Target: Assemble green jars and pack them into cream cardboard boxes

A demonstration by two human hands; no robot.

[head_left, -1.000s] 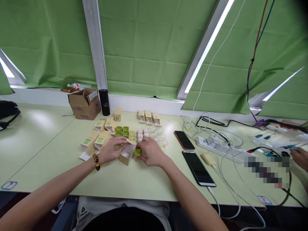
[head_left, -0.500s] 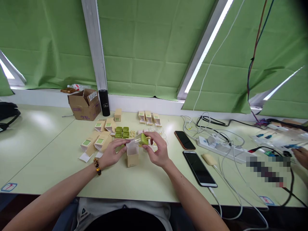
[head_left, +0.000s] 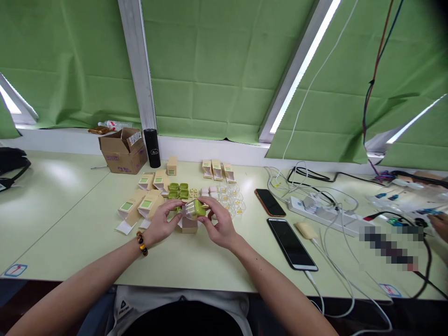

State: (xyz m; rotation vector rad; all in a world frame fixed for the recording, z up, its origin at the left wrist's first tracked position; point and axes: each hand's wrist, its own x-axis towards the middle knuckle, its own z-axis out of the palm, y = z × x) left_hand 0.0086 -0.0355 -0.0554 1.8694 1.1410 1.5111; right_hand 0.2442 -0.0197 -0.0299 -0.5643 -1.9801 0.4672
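My right hand (head_left: 220, 225) grips a small green container with a clear cup (head_left: 199, 208) between thumb and fingers, its clear end pointing left. The container is tilted above the open top of a small cardboard box (head_left: 189, 227) and hides part of that opening. My left hand (head_left: 164, 219), with a beaded bracelet on the wrist, is closed on the left side of this box. Just beyond the hands are green square cups (head_left: 178, 187), small yellow pieces (head_left: 193, 191), pale pink pieces (head_left: 209, 190) and clear cups (head_left: 231, 196).
Left of the hands stand several open cardboard boxes (head_left: 150, 203); more small boxes (head_left: 217, 170) are at the back. A large carton (head_left: 122, 151) and a black bottle (head_left: 151, 148) stand behind. Phones (head_left: 291, 243), a power strip (head_left: 325, 217) and cables lie right. Another person's hand (head_left: 439, 224) is far right.
My right hand has moved left and slightly down, bringing the green container over the box opening. The pink pieces and clear cups behind are less covered now. My left hand stays at the box.
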